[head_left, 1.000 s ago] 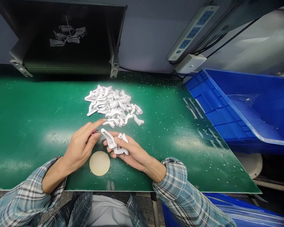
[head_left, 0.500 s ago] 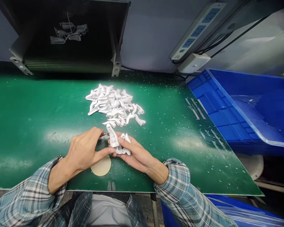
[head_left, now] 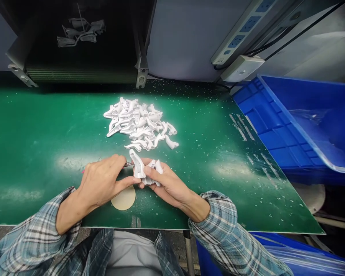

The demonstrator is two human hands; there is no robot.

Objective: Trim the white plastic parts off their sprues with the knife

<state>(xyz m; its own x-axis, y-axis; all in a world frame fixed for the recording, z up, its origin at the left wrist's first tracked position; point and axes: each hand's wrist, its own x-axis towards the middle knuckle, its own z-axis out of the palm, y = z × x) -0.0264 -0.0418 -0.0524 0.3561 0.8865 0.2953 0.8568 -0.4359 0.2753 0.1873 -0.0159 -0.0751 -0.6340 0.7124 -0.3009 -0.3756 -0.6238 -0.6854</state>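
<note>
Head view | right hand [head_left: 169, 184] pinches white pieces [head_left: 138, 165], nearer than the white pile [head_left: 136, 120] | left hand [head_left: 99, 182] curled around metal-tipped tool [head_left: 128, 165], thumb against leftmost piece | advisable: brace that piece steadily, thumbs clear of metal

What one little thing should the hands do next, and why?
Perhaps the right hand should steady the tall white piece it holds, because the tool in the left hand has its tip very close beside it.
</note>
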